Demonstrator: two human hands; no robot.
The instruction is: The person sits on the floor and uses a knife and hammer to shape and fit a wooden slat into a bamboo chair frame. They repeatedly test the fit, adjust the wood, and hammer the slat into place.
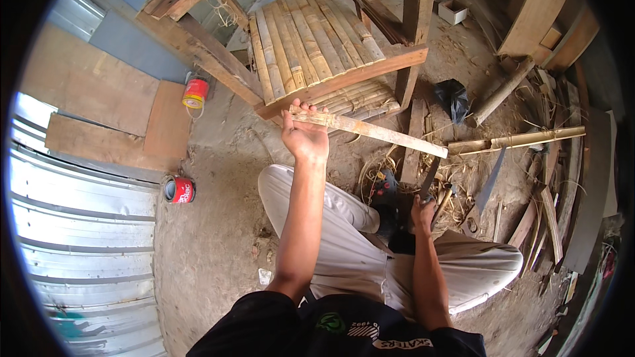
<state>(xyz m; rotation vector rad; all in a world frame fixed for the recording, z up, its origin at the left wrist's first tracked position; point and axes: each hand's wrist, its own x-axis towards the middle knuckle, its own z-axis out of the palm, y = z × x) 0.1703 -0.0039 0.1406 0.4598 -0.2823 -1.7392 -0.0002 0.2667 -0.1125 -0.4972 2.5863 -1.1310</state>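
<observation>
The left hand [304, 135] closes its fingers on a flat bamboo strip [370, 131] before the slatted bamboo bench [317, 43], while the right hand [423, 211] grips a dark blade [428, 180] above scattered shavings [390, 165].

Bamboo, timber and tin on a dirt floor

The split bamboo strip [370, 130] looks pale, dry and matt; the bench slats [311, 39] are smooth bamboo on rough wooden rails; the corrugated metal sheet [79, 225] shines; the red tins [180, 190] look glossy.

bamboo bench [317, 46] ahead, bare ground [218, 225] leftward, scraps [522, 178] right
</observation>
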